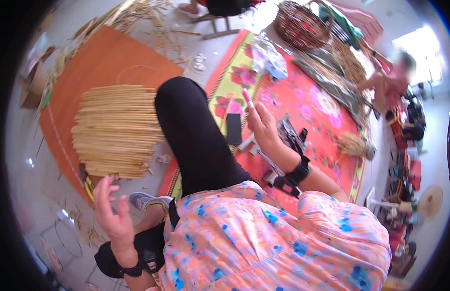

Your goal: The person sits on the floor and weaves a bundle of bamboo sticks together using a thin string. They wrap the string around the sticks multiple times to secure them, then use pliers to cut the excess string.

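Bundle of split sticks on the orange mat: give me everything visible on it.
The bundle of pale sticks is a flat stack of thin, straw-coloured strips, bamboo or cane by the look, laid roughly parallel with uneven ends. It lies on the orange mat, beside the person's black-clad knee. The left hand, open with fingers spread, is just below its lower edge; contact cannot be told. The right hand holds a pink pen, apart from the bundle.

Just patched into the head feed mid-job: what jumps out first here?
The stack of pale split canes on the orange mat, left of the raised knee, draws the eye first. The right hand holds a pink-tipped pen-like stick over the red floral mat. The left hand hangs open and empty at lower left.
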Tool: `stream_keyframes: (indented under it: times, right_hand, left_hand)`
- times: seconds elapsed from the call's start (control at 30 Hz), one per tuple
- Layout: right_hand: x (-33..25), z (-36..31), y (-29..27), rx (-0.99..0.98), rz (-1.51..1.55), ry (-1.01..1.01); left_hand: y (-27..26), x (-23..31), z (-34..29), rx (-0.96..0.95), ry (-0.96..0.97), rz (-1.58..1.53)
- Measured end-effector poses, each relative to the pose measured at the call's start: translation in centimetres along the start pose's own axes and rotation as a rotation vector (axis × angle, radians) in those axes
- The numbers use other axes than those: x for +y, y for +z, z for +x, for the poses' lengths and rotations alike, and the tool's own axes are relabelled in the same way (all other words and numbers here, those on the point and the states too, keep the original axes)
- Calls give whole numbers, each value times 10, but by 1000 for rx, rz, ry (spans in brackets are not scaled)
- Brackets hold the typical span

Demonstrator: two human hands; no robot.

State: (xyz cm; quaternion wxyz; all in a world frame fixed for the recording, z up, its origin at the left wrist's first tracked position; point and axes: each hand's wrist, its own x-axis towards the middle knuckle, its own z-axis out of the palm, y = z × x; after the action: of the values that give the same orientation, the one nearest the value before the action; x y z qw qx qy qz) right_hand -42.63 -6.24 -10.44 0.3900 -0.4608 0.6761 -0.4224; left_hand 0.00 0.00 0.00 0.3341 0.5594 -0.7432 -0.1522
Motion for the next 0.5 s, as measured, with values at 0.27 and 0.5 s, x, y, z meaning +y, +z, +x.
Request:
stream_keyframes:
  times: [0.27, 0.5]
  right_hand:
    - [188, -22, -92, 386, -690, 462]
    - [264, -88, -199, 223, -1068, 706]
  left_hand:
    - [9, -23, 13, -56, -171, -18]
    - [18, -23, 21, -86, -189, -19]
